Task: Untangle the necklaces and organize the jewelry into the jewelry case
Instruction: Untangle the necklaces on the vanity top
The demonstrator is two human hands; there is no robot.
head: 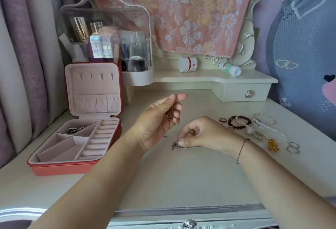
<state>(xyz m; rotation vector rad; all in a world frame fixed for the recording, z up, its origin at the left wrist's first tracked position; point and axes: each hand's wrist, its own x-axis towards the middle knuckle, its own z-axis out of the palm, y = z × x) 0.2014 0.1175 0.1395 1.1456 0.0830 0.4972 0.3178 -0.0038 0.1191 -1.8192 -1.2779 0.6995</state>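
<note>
Right hand [205, 136] and left hand [160, 123] pinch chain [176, 145] between case [54, 169] and bracelets [238, 121].

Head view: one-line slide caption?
Left hand and right hand pinch the tangled necklaces over the table, jewelry case open alongside.

Red jewelry case [76, 169] open at left, lid upright, pink-lined, metallic piece [76, 129] in rear compartment. Thin necklace chain [179, 126] rising from possibly knotted tangle [176, 145]. Beaded bracelets [229, 121], rings [288, 149] scattered right.
</note>
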